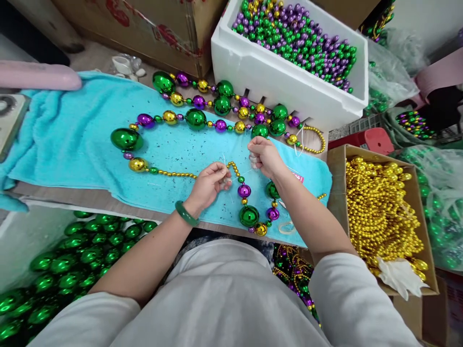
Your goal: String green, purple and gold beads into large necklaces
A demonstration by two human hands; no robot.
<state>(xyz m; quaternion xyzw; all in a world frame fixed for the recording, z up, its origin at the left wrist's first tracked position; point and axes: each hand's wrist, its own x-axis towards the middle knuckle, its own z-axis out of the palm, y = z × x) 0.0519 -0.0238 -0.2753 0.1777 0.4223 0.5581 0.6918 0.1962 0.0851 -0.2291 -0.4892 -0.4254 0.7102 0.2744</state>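
My left hand point(211, 180), with a green bangle at its wrist, is pinched shut on the small gold beads and thin clear thread of a bead string point(181, 174) lying on a turquoise towel point(72, 140). My right hand point(264, 155) is closed in a fist just to the right, gripping the thread's other part. Between and below the hands hang a purple ball point(244, 190), a large green ball point(249, 215) and a gold one point(261, 229). The string runs left to a gold ball point(138, 165) and a big green ball point(125, 139).
More strings of green, purple and gold balls point(220, 103) lie at the towel's far side. A white foam box point(275, 79) of small green and purple beads stands behind. A cardboard box point(383, 207) of gold bead strands is right. Green balls point(68, 270) fill a bin lower left.
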